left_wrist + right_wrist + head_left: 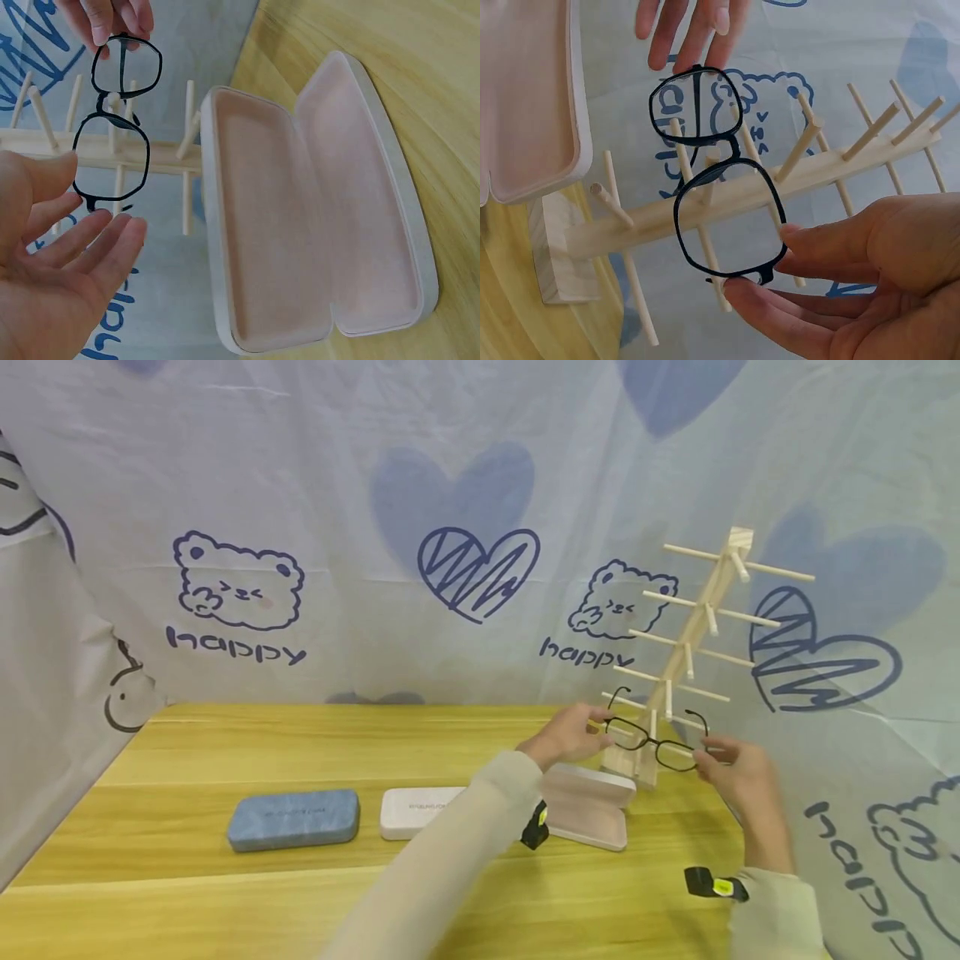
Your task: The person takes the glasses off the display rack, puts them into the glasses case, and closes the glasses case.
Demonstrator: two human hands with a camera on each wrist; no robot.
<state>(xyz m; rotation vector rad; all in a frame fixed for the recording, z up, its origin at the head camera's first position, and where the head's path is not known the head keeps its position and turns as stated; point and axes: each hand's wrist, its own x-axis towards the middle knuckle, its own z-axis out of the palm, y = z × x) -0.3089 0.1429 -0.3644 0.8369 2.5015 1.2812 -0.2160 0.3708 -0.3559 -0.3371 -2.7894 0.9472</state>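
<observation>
Black-framed glasses [648, 741] stand front-on at the lower pegs of a wooden display stand [712, 597], with the bridge at a central peg. Their temples extend back toward the stand. My right hand [738, 772] pinches one end of the frame, its thumb on the rim and fingers by the hinge [765, 274]. At the other end is my left hand [570, 733], fingers extended and spread, fingertips at the hinge. The right wrist view shows its thumb apart from the rim. An open glasses case [277, 217] with pink lining lies beside the stand's foot.
A closed blue case [294, 820] lies on the wooden table [180, 910] at left. Right of it is a closed white case [412, 810], partly hidden by my left sleeve. Behind the table hangs a printed cloth [337, 468], close to the stand.
</observation>
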